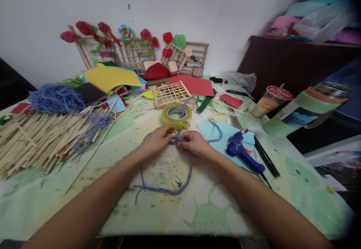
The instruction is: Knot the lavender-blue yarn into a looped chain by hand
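Blue-purple yarn (175, 192) lies in a loose loop on the table and runs up between my hands. My left hand (160, 140) is closed in a pinch at the yarn, its fingertips just below a roll of clear yellowish tape (169, 119). Beside it, my right hand (194, 142) pinches the yarn between thumb and fingers. The fingertips of both hands are close together but apart. One strand passes over the tape roll, and another curves right onto light blue paper (207, 129).
Wooden sticks (36, 140) and a yarn heap (56, 98) lie left. A small wooden lattice (172, 94) sits behind the tape. To the right are a blue glue gun (244, 153), a black pen (266, 157), a cup (269, 102) and a bottle (301, 110).
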